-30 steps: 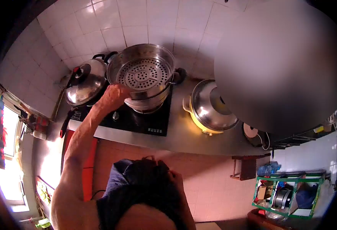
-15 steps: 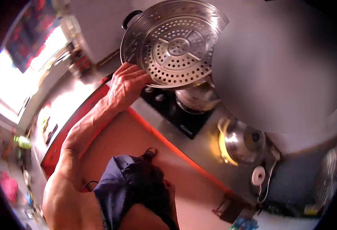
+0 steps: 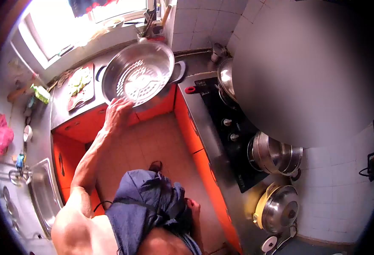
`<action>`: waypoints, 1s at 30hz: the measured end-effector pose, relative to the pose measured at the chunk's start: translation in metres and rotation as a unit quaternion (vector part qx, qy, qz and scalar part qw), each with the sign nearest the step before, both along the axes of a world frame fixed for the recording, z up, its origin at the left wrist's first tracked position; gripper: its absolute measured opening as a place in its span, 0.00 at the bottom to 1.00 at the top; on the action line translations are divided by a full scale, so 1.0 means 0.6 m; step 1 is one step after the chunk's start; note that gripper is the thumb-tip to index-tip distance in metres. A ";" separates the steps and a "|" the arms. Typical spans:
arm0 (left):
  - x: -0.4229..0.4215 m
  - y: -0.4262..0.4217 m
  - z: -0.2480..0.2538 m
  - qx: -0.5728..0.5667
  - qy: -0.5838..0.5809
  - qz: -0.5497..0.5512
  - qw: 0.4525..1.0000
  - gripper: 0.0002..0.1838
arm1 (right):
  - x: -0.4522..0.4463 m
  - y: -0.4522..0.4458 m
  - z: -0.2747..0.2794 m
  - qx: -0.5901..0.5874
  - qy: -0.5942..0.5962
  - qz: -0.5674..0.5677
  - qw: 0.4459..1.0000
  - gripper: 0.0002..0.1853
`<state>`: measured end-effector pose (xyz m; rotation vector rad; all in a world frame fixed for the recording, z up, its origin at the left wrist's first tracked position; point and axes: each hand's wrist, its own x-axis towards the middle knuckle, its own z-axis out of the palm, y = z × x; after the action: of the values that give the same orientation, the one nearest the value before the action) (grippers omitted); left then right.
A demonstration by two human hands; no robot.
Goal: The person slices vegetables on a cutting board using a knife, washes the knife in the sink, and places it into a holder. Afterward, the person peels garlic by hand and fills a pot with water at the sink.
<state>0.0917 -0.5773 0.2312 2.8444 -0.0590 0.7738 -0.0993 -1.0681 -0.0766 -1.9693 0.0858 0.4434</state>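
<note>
Your left hand [image 3: 118,112] was pinched narrow over the near rim of the steamer [image 3: 142,80], the fingers hooked over its edge. Your right hand [image 3: 193,207] was low beside the dark cloth [image 3: 142,193] at your body; you could not tell from this view whether its fingers held anything or how far they were spread.

The steamer was out in front of you, to the left of the stove [image 3: 233,138], its holed base facing up towards you. It overlapped the counter [image 3: 101,97] by the window [image 3: 123,9], with its near side over the orange cabinets [image 3: 156,106]. Whether any of its underside touched the counter could not be told. The board [image 3: 74,102], bearing greens [image 3: 80,80], was to the left of it. On the stove was the pot [image 3: 276,155], with the yellow cooker [image 3: 261,208] on the worktop nearby.

The steamer looked like thin, stiff metal: fairly light for its breadth, not fragile, and unlikely to bend under your fingers. Being wide and held at one point, though, it would have pulled down on its far side and twisted your wrist. Its smooth rim would have been slippery if wet, and perhaps hot. The dark handles [image 3: 183,70] on opposite sides offered the surest hold, one hand to each; by the rim alone, a firm pinch and a level wrist suited it best.
</note>
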 end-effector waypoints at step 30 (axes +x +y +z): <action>-0.101 0.043 -0.376 -0.067 0.116 0.091 0.987 0.28 | 0.474 -0.224 0.511 0.386 0.046 -0.574 0.721 0.55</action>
<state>0.0310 -0.5517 0.0058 2.8154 0.2797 0.4541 0.1853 -1.2022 0.2299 -0.7714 0.9669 -0.2555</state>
